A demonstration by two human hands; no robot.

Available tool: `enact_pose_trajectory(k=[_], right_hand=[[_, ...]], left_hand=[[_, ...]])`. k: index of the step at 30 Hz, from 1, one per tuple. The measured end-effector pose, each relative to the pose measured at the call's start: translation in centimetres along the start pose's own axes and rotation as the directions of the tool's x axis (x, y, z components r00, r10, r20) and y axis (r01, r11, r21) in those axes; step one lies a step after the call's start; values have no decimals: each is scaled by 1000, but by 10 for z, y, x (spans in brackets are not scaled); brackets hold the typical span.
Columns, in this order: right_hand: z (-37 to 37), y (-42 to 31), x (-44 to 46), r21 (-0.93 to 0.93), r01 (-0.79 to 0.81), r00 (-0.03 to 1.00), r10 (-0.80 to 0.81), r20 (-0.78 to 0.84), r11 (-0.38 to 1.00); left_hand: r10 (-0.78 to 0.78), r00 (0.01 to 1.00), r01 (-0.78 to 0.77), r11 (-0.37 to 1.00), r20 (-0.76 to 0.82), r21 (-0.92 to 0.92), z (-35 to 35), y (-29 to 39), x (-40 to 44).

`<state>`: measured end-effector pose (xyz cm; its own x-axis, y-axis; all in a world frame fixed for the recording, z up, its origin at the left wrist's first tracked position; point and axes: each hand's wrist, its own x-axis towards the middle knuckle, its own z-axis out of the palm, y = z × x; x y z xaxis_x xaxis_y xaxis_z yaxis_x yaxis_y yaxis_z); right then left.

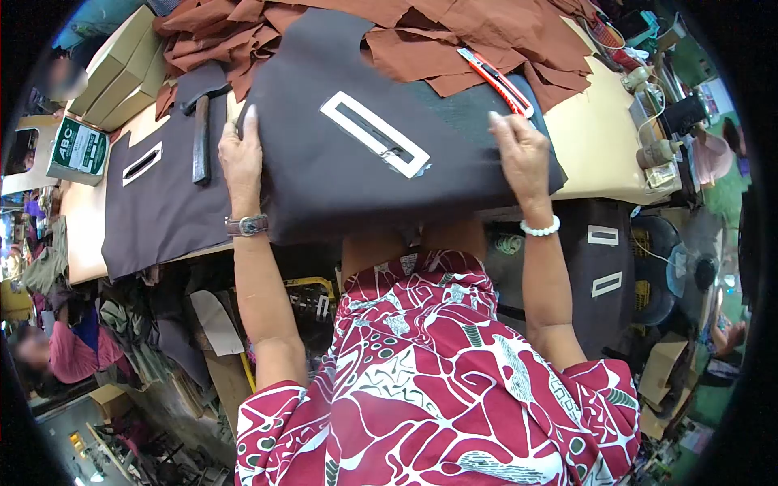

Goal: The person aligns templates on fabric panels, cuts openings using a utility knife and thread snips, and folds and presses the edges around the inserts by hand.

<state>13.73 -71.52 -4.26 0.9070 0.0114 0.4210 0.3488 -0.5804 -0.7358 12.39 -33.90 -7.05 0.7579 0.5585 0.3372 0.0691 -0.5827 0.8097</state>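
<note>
A dark fabric piece lies over a dark board on the table, its front hanging past the edge. On it is a white rectangular frame around a dark slot. My left hand is closed at the fabric's left edge, thumb up, pinching it. My right hand is closed at the fabric's right side, fingers pressed together; what it grips is hard to make out. Just beyond my right hand lies a red and white box cutter. A hammer rests left of my left hand.
Another dark piece with a white-framed slot lies at left. Brown fabric is heaped at the back. A green and white ABC box and cardboard boxes stand at left. Jars are at right. A person in pink is at lower left.
</note>
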Motion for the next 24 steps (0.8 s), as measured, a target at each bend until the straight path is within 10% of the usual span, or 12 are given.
enact_pose_trajectory(k=[3,6,12,14,19,24], right_hand=[[-30,25,11,-263,-31,982,-20,-188,964],[-43,73,18,-617,-40,960,-141,-242,786],[-48,82,25,-556,-162,986,108,-128,815],[-48,78,23,-507,-196,979,138,-150,840],[-50,67,12,-428,-54,995,13,-99,902],[-53,69,7,-464,-143,986,87,-139,874]], left_hand=[[478,876,-377,758,-60,532,-5,37,-11],[536,821,-570,771,195,284,-4,68,-30],[546,727,-631,771,417,90,34,87,-90],[564,783,-622,725,264,296,32,76,-78],[139,987,-33,657,-77,753,4,-7,-27],[140,990,-95,796,-30,598,-6,-22,-29]])
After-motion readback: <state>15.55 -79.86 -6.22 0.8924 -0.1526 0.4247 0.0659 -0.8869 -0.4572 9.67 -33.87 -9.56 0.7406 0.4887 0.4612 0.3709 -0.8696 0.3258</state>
